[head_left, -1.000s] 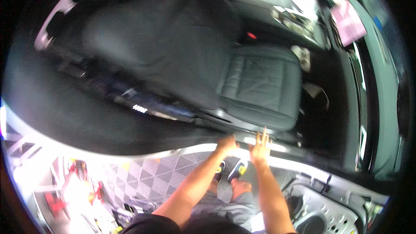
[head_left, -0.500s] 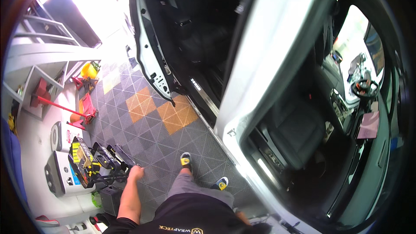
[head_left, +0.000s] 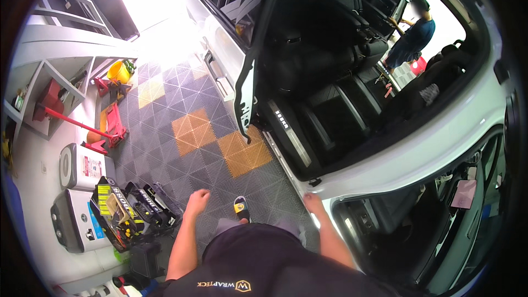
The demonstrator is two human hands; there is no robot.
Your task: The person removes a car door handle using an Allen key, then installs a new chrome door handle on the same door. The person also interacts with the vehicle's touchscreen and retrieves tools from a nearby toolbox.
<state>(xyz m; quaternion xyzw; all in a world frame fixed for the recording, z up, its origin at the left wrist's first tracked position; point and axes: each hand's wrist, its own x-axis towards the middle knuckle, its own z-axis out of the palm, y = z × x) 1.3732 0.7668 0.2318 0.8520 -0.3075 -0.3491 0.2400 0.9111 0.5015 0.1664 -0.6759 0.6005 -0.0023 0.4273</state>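
My left hand (head_left: pixel 198 202) hangs over the tiled floor with its fingers curled in, and nothing shows in it. It is to the right of an open yellow-and-black tool box (head_left: pixel 118 209). My right hand (head_left: pixel 315 203) is also closed, with nothing visible in it, close to the sill of a white van (head_left: pixel 385 168). Whether it touches the body cannot be told. The van's side doorway stands open ahead on the right, showing black seats and a sill plate (head_left: pixel 289 137). The front door window is nearest my right arm.
A red floor jack (head_left: pixel 113 126) and a yellow bucket (head_left: pixel 119 71) stand at the left by white shelves (head_left: pixel 49 85). White-and-grey machines (head_left: pixel 82 220) line the left wall. Through the van, another person (head_left: pixel 415 38) stands on its far side. An open door (head_left: pixel 228 71) juts over the floor.
My view has moved forward and turned right, toward the van's open side doorway. My right hand has risen into sight. The other person has come into view.
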